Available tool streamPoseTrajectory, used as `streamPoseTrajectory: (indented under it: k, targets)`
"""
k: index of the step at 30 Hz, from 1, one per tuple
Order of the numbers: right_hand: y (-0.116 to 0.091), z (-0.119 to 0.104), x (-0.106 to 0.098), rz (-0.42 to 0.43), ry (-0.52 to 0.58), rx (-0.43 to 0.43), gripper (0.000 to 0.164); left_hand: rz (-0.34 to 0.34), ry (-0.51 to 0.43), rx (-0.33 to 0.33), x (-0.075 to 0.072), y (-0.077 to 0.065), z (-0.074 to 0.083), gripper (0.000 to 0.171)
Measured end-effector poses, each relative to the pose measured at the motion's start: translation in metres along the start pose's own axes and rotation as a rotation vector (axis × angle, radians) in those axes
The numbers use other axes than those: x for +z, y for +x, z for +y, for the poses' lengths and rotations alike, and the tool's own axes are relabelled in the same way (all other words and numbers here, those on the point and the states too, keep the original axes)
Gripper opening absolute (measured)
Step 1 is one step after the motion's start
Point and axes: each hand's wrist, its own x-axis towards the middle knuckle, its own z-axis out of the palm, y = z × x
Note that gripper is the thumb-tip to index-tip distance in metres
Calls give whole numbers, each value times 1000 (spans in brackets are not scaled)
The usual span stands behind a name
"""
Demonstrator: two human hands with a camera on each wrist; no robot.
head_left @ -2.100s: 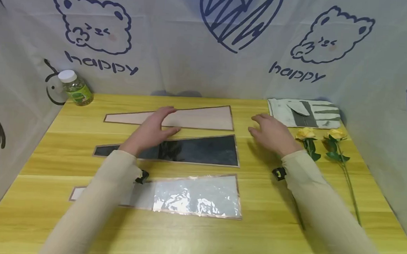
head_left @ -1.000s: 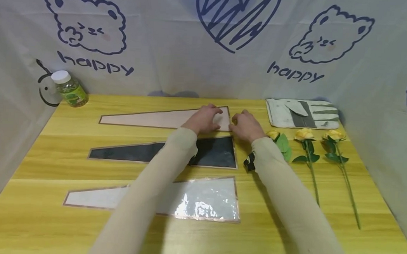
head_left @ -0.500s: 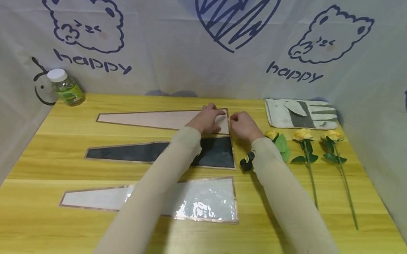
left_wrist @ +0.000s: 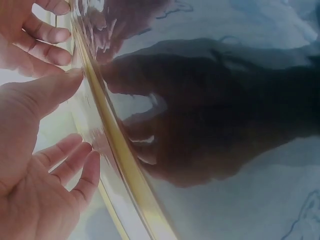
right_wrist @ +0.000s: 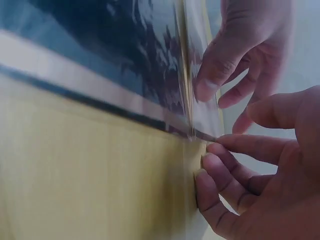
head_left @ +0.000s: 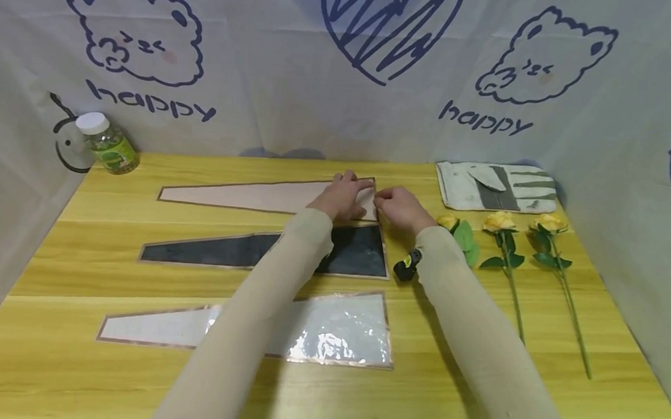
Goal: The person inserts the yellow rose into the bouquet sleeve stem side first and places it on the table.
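Observation:
In the head view, three flat tapered sheets with brown borders lie in rows on the table: a pale pink one [head_left: 244,194] at the back, a black one [head_left: 212,249] in the middle and a glossy white one [head_left: 339,331] in front. My left hand [head_left: 342,197] rests on the wide right end of the pink sheet, its fingers spread. Just beyond that sheet's right edge is my right hand [head_left: 401,208]. The right wrist view shows its index fingertip [right_wrist: 227,141] at the pink sheet's near corner, the thumb apart and the other fingers bent against the table.
Three yellow roses, one partly hidden by my right sleeve, lie at the right, among them the outer rose [head_left: 550,224]. Behind them lies a pair of white-and-grey gloves [head_left: 498,189]. A lidded jar [head_left: 111,148] stands back left. White cloth walls [head_left: 262,89] enclose the table [head_left: 324,401].
Both hands have moved inward to the pink sheet's right end, the left one rightward and the right one leftward. Lately the right fingertips have come closer to its edge.

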Motion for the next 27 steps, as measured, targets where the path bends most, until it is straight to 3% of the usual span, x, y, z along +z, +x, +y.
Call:
streamPoseTrajectory:
  k: [6,19,22,27]
  targets:
    - [2,1,-1,9,26,19,47,-1,4,-7,2,3,0,62]
    - [2,2,-1,33,287,54,43,35,-26,12,2,2,0,67]
    - [1,2,-1,10,342,46,39,37,-22,28,1,2,0,67]
    - [-3,2,-3,-46,328,12,39,45,3,58,0,4,-1,59]
